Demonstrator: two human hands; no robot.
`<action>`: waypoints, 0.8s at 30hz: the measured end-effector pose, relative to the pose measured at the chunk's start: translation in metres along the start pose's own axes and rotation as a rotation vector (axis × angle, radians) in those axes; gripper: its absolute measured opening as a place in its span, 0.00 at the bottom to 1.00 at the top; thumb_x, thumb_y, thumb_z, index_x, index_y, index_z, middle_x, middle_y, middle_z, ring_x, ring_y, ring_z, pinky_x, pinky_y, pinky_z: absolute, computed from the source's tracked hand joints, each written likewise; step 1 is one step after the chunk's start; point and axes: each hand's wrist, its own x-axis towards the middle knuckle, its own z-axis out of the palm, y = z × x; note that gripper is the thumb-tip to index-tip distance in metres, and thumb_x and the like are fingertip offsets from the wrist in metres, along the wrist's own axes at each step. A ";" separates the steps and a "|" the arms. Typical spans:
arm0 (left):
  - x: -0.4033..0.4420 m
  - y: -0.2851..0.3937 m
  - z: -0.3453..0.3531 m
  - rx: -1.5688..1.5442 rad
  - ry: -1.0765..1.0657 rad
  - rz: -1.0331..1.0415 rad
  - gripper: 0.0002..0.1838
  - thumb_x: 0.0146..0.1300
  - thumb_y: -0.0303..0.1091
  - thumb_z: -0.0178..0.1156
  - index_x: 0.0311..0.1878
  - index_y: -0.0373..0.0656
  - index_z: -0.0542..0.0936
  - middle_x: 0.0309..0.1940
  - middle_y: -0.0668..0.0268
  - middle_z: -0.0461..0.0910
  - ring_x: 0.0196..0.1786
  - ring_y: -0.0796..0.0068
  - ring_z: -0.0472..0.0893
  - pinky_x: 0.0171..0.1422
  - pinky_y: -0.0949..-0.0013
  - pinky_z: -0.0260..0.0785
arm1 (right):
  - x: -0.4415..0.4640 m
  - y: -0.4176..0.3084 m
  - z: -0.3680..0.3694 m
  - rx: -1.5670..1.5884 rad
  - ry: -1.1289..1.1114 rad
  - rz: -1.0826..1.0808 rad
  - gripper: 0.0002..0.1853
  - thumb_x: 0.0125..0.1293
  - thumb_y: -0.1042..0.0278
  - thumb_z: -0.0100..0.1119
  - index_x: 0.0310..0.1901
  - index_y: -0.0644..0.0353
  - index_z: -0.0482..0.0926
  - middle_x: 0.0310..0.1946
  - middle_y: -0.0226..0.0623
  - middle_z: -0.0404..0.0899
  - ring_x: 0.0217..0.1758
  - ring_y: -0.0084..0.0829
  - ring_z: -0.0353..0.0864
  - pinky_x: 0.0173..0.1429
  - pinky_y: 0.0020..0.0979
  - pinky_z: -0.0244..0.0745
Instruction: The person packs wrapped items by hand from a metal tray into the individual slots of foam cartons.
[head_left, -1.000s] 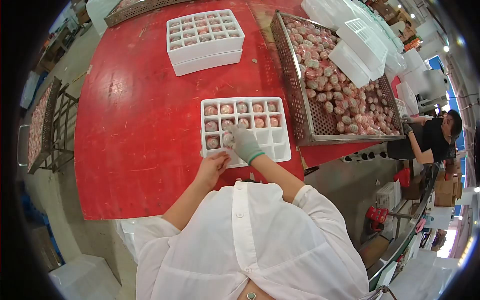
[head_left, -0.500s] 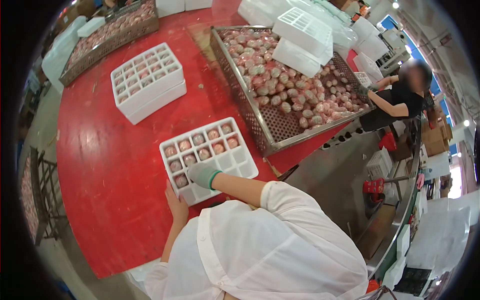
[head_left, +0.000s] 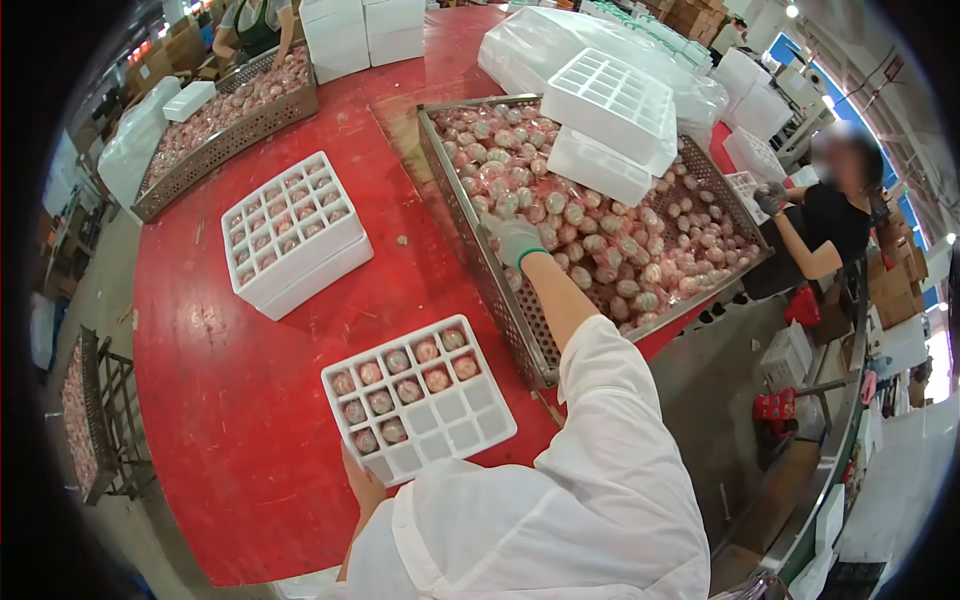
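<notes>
A white foam tray (head_left: 455, 437) with square compartments lies on the red table close to my body. Wrapped, egg-shaped pieces (head_left: 409, 390) fill its far rows and left side; several near-right compartments have nothing in them. My left hand (head_left: 366, 486), bare, holds the tray's near-left edge, its fingers partly hidden. My right hand (head_left: 515, 240), in a pale glove with a green cuff, reaches into a perforated metal crate (head_left: 497, 283). Its fingers are stretched over the heap of wrapped egg-shaped pieces (head_left: 590, 245), and I see none lifted.
Stacked filled foam trays (head_left: 300, 265) stand on the red table (head_left: 230, 400) to the left. White foam trays (head_left: 610, 100) rest on the crate's far side. Another metal crate (head_left: 225, 140) is at the far left. A co-worker (head_left: 830, 215) stands beyond the crate on the right.
My right hand has left the near foam tray and moved up and right into the metal crate. A wrapped piece now shows in the compartment where that hand was. My left hand stays at the tray.
</notes>
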 end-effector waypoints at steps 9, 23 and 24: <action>0.001 0.005 0.000 0.071 0.000 -0.065 0.39 0.53 0.10 0.42 0.72 0.39 0.53 0.67 0.49 0.61 0.70 0.53 0.62 0.74 0.61 0.52 | 0.023 0.022 0.044 -0.062 0.191 -0.150 0.17 0.59 0.75 0.52 0.51 0.52 0.70 0.48 0.47 0.73 0.53 0.49 0.76 0.53 0.46 0.72; 0.026 0.056 -0.031 -0.437 0.134 0.092 0.18 0.70 0.29 0.52 0.60 0.34 0.69 0.53 0.57 0.74 0.58 0.67 0.73 0.64 0.65 0.64 | -0.194 -0.039 -0.055 0.708 0.374 -0.350 0.25 0.48 0.81 0.66 0.50 0.61 0.72 0.43 0.41 0.75 0.46 0.35 0.78 0.48 0.32 0.74; 0.030 0.093 -0.034 -0.520 0.020 0.045 0.17 0.69 0.28 0.52 0.59 0.33 0.71 0.52 0.59 0.75 0.57 0.70 0.73 0.62 0.66 0.65 | -0.212 -0.057 -0.052 0.681 0.389 -0.364 0.24 0.48 0.80 0.67 0.50 0.60 0.73 0.42 0.41 0.75 0.45 0.37 0.78 0.48 0.32 0.74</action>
